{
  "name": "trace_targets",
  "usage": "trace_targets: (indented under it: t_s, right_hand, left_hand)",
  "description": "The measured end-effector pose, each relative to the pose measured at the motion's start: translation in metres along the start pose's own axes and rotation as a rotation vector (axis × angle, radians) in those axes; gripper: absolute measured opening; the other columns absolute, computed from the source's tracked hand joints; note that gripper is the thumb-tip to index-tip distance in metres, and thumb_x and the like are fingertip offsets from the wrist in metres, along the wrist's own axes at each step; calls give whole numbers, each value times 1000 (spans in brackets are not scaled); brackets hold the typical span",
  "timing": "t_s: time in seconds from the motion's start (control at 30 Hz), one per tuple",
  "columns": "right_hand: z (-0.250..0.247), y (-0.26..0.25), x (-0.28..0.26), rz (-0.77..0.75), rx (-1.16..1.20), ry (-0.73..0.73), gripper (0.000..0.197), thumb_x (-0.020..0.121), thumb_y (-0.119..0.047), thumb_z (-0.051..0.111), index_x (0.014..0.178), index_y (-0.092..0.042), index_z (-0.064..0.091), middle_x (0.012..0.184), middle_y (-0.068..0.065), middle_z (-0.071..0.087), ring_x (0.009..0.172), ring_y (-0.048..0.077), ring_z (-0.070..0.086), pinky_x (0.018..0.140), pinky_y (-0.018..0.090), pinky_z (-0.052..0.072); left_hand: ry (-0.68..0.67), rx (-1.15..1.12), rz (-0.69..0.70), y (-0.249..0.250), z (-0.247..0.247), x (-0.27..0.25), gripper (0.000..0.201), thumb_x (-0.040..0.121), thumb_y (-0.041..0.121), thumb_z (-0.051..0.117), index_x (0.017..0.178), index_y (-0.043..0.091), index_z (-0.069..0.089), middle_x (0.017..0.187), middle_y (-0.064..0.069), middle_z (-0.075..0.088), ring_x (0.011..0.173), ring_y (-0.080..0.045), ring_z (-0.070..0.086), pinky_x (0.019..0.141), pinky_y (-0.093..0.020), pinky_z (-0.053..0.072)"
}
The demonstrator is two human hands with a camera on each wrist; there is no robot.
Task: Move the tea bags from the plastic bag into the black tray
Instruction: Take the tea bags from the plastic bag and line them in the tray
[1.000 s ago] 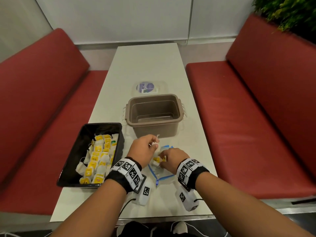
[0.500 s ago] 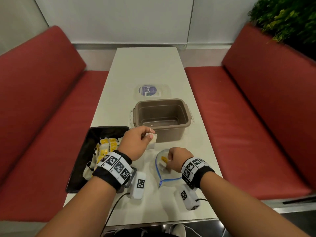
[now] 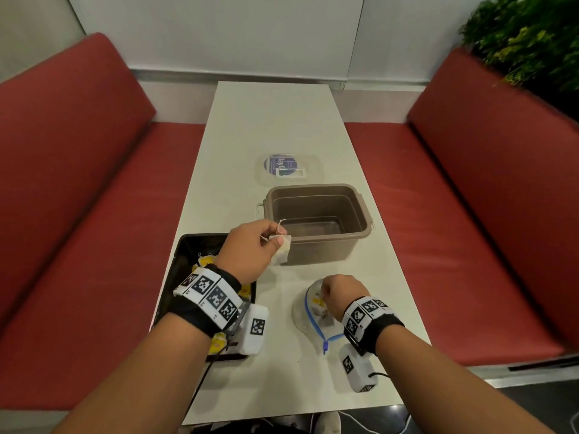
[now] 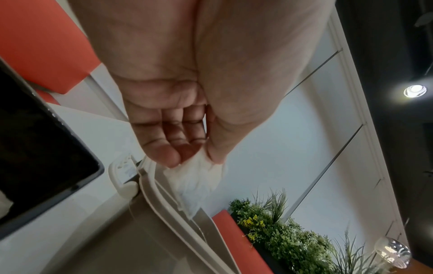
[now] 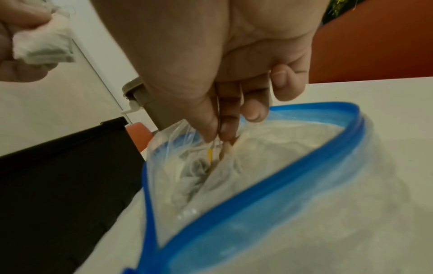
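Observation:
My left hand [image 3: 272, 242] pinches a white tea bag [image 3: 281, 252] by its top and holds it in the air in front of the brown tub; the same tea bag [image 4: 198, 179] hangs below my fingertips [image 4: 168, 157] in the left wrist view. My right hand [image 3: 326, 294] reaches into the clear plastic bag with a blue zip edge [image 3: 308, 311] and pinches a tea bag inside. Thumb and fingers [image 5: 211, 133] meet on it by a yellow tag [image 5: 210, 153]. The black tray [image 3: 181, 277], holding several yellow-tagged tea bags, lies at the left, partly under my left wrist.
A brown plastic tub [image 3: 316, 223] stands open behind my hands, its clear lid [image 3: 289, 167] lying flat beyond it. The narrow white table [image 3: 282, 126] has red benches [image 3: 78, 198] on both sides. A green plant [image 3: 532, 39] sits at the far right.
My left hand has lifted the tea bag out of the plastic bag, up and to the left. My right hand has stayed in the bag's opening. The head view has tilted.

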State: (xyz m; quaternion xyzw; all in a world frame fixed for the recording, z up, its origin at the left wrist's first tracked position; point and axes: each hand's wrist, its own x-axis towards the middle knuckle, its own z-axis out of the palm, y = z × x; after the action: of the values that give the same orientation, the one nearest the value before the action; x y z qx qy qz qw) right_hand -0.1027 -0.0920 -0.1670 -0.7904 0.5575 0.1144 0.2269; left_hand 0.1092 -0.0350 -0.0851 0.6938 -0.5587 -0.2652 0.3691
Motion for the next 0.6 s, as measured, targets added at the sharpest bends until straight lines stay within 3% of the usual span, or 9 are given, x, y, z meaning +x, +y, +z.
trace_targets:
  t_s: [0.1,0.2,0.27,0.43,0.6]
  right_hand:
    - [-2,-1,-1,-7,16,-27,12,87,-16,52,91,-22,62,97,4,66,91,26,63,72,28,46]
    - [1,-3,-1,-12,-52,-98,30,87,-23,59,117,-23,62,112,3,67,102,26,63,85,31,51]
    - [4,-5,-1,6,-116,-153,38,87,-28,63,125,-24,61,119,3,66,107,26,63,92,32,51]
    - [7,-19,-2,117,-140,-280,28,88,-29,59,113,-20,69,108,-2,70,97,21,65,92,31,52]
    - [13,-24,-13,146,-149,-112,20,87,-29,54,99,-25,69,88,-4,66,89,22,66,84,32,55]
  left_hand:
    - [27,-16,1,-3,-14,4,11,92,22,65,96,30,71,87,10,70,77,-10,65,78,-30,56]
    - [19,-12,16,-5,-22,7,11,92,23,65,96,30,71,87,10,70,74,-10,64,75,-31,55]
    - [6,-9,21,-6,-24,7,11,93,23,64,96,30,71,88,10,70,73,-9,62,75,-29,54]
    - [-9,-33,24,-11,-33,7,11,93,23,64,98,28,72,88,9,70,73,-13,64,74,-31,55]
    - [2,-18,26,-20,-47,7,10,93,21,64,97,26,71,86,8,70,71,-11,63,71,-27,52]
